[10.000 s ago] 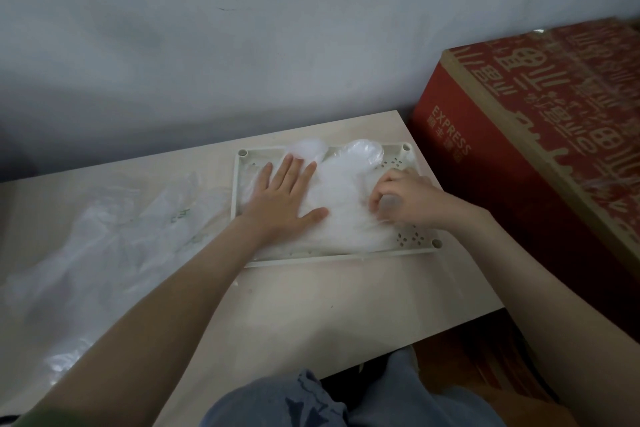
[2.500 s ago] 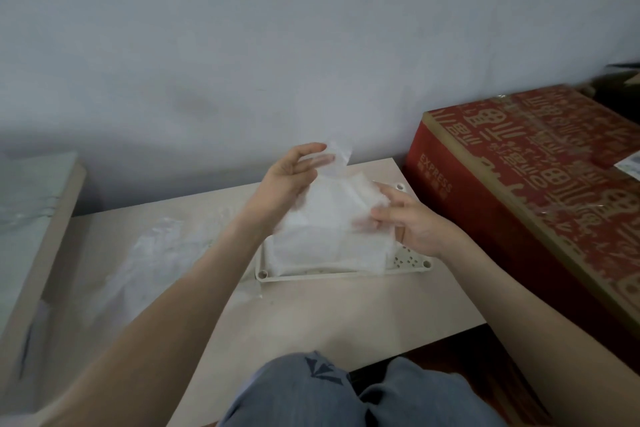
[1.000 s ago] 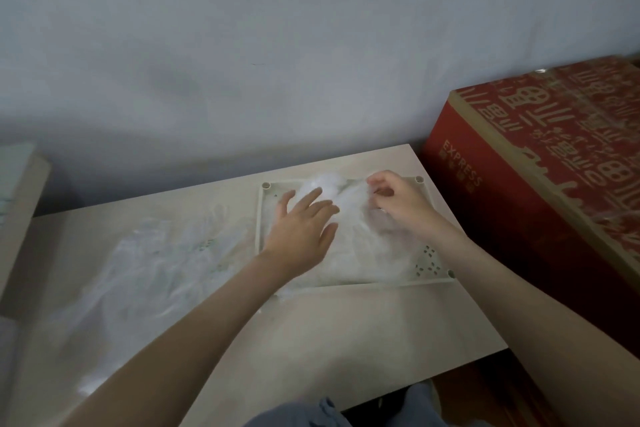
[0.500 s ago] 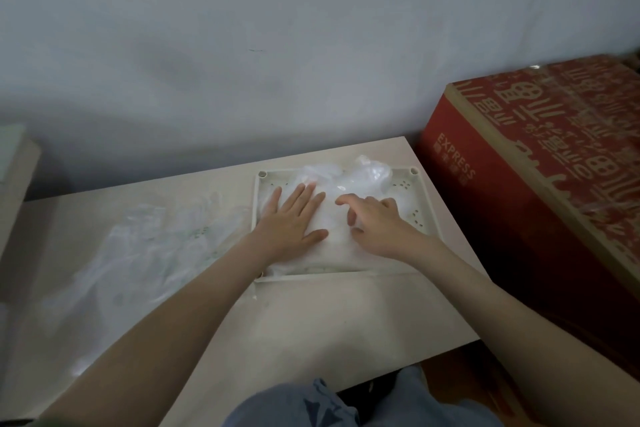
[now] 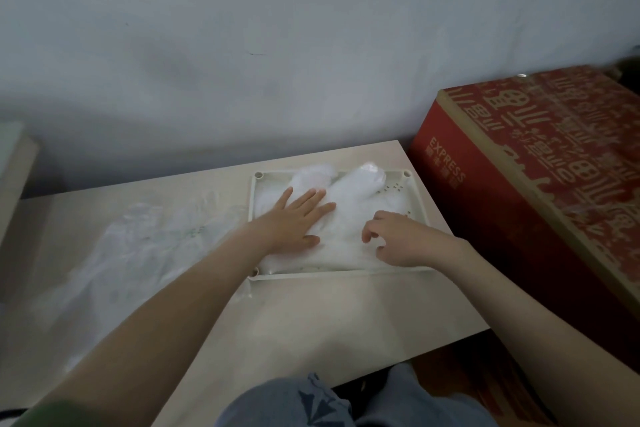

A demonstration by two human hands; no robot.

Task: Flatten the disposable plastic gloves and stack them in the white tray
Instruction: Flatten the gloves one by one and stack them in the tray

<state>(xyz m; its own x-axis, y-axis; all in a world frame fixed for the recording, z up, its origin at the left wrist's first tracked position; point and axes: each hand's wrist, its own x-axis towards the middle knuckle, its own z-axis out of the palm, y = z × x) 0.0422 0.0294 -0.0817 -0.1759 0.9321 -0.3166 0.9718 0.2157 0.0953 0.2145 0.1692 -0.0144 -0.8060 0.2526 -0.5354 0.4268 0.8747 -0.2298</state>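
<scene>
obs, head view. grey wall behind; pale table pushed against it. red printed carton stood just beside the table's right edge.

loose gloves: a clear, crumpled heap spread over the left half of the table, reaching up to the tray's left rim. not yet flattened. count could not be read; the film layers blurred together.

white tray: at the far right of the table, perforated base visible at its right end. stacked gloves lay inside it, covering most of the base; the finger ends puffed up and hung over the far rim.

left hand: palm down, fingers straight and spread, pressed flat on the left part of the stack.

right hand: resting on the near-right part of the stack, fingers curled with tips on the film. could not tell whether thumb and fingers pinched a fold or only touched it.

judgement: step in hand was smoothing the top glove onto the stack, left hand anchoring while the right worked the near edge. task looked partway done, given the heap left outside.

next move would call for pressing out the trapped air toward the puffed far ends, then lifting off slowly, since the light film could cling to skin and drag the stack askew. after that, one glove from the heap.
</scene>
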